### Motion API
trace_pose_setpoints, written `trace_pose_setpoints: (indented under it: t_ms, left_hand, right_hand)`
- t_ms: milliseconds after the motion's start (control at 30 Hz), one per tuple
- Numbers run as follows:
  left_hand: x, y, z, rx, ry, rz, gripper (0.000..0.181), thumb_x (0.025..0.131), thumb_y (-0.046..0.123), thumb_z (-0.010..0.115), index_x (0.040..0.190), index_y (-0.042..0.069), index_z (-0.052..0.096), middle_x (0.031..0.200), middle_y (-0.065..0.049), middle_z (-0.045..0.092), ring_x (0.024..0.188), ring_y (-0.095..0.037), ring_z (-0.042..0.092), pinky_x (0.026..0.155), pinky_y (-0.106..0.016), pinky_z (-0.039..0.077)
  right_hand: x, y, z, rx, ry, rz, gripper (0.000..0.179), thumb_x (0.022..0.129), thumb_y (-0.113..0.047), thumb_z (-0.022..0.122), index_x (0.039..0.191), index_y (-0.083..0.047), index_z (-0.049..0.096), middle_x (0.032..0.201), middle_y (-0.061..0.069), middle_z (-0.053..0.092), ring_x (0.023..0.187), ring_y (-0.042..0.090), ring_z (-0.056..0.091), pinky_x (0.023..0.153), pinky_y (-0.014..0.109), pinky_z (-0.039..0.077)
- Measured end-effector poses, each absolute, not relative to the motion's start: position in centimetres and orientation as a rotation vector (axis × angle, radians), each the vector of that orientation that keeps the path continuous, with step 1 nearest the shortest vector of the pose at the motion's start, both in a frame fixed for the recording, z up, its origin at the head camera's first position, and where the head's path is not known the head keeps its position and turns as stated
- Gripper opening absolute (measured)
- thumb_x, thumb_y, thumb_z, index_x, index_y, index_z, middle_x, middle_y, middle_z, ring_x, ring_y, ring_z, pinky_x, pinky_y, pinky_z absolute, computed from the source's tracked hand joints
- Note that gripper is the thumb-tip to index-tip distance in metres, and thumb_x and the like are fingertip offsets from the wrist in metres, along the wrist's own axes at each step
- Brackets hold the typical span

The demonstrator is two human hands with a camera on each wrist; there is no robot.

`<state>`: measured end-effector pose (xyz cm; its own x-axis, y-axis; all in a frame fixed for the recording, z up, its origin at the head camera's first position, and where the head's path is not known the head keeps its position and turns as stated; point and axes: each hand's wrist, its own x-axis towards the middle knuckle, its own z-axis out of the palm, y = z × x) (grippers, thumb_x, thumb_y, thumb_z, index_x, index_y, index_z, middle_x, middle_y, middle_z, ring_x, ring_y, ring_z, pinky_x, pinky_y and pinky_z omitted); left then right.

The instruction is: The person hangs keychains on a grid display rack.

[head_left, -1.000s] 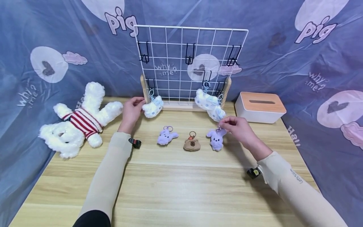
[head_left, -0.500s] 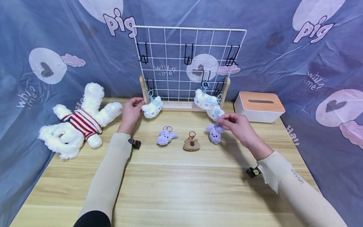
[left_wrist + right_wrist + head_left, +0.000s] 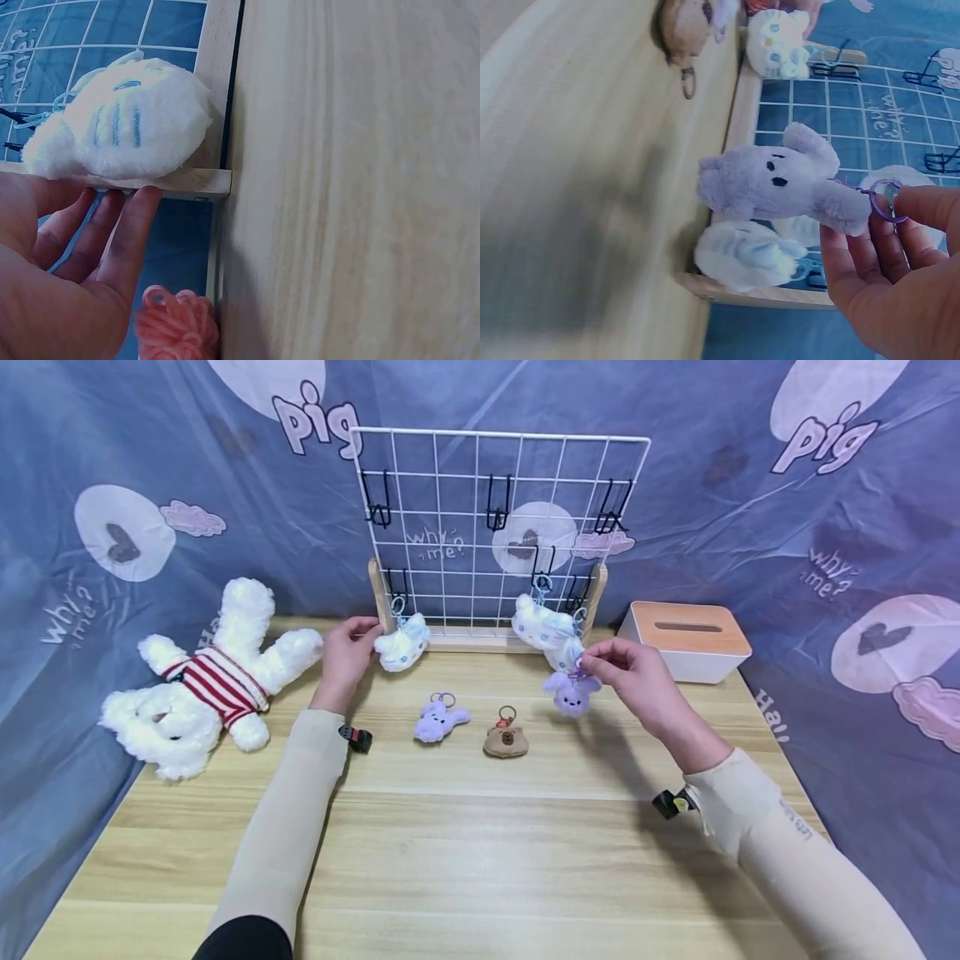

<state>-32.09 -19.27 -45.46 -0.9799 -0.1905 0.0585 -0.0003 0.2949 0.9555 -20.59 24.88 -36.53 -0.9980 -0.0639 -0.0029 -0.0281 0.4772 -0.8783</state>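
My right hand (image 3: 637,681) pinches the small purple ring (image 3: 889,201) of a lilac plush keychain (image 3: 572,695), which hangs clear of the table with its dotted face outward. Behind it, two white-and-blue plush keychains hang low at the right of a white wire grid rack (image 3: 480,437). My left hand (image 3: 347,660) holds the rack's left wooden post (image 3: 196,182), fingertips at its side. Beside those fingers hangs another white-and-blue plush keychain (image 3: 139,120). On the table lie a second lilac plush keychain (image 3: 438,723) and a brown bear-like keychain (image 3: 506,742).
A big white teddy bear (image 3: 225,681) in a striped sweater lies at the left. At the back right stands a tissue box (image 3: 686,647) with a wooden lid. Black hooks (image 3: 498,518) sit on the grid. Pink yarn loops (image 3: 178,326) show in the left wrist view.
My right hand has raised the lilac plush keychain off the table, up towards the hanging white-and-blue ones. The left hand has stayed at the rack's post.
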Motion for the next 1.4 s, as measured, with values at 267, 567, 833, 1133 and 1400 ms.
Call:
trace_pose_setpoints:
  t_ms: [267,567,833,1133,1400]
  left_hand:
    - [-32.1,-19.4,-45.6,0.182,-2.402,-1.755,0.03,0.113,0.02,0.07,0.136,0.002,0.076,0.119,-0.014,0.071,0.087,-0.006,0.065,0.088,-0.034,0.069]
    - [-32.1,-19.3,-45.4,0.182,-2.409,-1.747,0.031,0.112,0.02,0.07,0.136,0.001,0.075,0.119,-0.013,0.071,0.086,-0.005,0.064,0.085,-0.029,0.069]
    - [-32.1,-19.4,-45.4,0.186,-2.417,-1.754,0.031,0.112,0.021,0.07,0.137,0.003,0.076,0.121,-0.013,0.071,0.088,-0.006,0.065,0.089,-0.035,0.07]
    - [-32.1,-19.5,-45.4,0.188,-2.425,-1.756,0.032,0.112,0.021,0.07,0.138,0.002,0.075,0.122,-0.015,0.071,0.09,-0.006,0.065,0.092,-0.035,0.07]
    - [-32.2,-19.4,-45.4,0.166,-2.411,-1.762,0.031,0.112,0.019,0.07,0.137,0.001,0.075,0.12,-0.014,0.071,0.09,-0.007,0.065,0.09,-0.035,0.07]
  right_hand:
    - [-21.2,25.1,-34.4,-0.131,2.706,-1.649,0.025,0.112,-0.025,0.071,0.124,-0.002,0.073,0.103,-0.019,0.076,0.09,0.002,0.065,0.074,0.016,0.054]
    - [-22.0,24.9,-32.0,-0.154,2.729,-1.722,0.022,0.112,-0.023,0.071,0.122,-0.003,0.075,0.1,-0.019,0.076,0.094,0.001,0.069,0.083,0.013,0.061]
    - [-22.6,24.8,-29.6,-0.158,2.749,-1.811,0.017,0.112,-0.02,0.072,0.119,-0.007,0.078,0.097,-0.019,0.078,0.094,0.0,0.073,0.081,0.014,0.063]
    - [-23.5,24.8,-27.1,-0.191,2.661,-2.033,0.007,0.109,-0.012,0.074,0.106,-0.014,0.08,0.093,-0.012,0.078,0.088,0.002,0.073,0.076,0.012,0.063]
    - [-24.5,25.1,-25.8,-0.221,2.523,-2.255,0.004,0.105,-0.007,0.078,0.107,-0.008,0.081,0.091,-0.005,0.078,0.084,0.006,0.074,0.069,0.013,0.061]
